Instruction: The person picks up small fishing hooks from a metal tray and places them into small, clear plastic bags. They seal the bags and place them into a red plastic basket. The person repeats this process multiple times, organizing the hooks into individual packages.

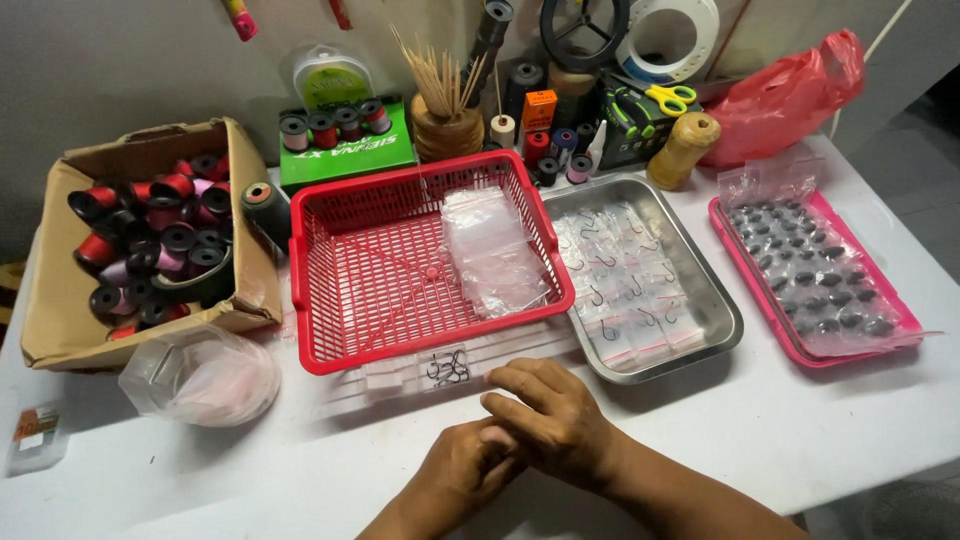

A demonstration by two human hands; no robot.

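My right hand (545, 415) rests over my left hand (465, 465) on the white table (780, 430), near its front edge. The fingers of both are curled together; whether anything small is held between them is hidden. Just beyond the fingertips lies a small clear packet of dark fish hooks (447, 368), apart from both hands. Behind it stands a red plastic basket (340, 250) with a pile of empty clear bags (490, 245) in its right half. A steel tray (715, 300) to the right holds several small bags of hooks.
A cardboard box (60, 300) of thread spools sits at the left, a crumpled clear bag (205, 378) in front of it. A pink tray (905, 325) of dark sinkers lies at the right. Spools, toothpicks, scissors and a red bag line the back.
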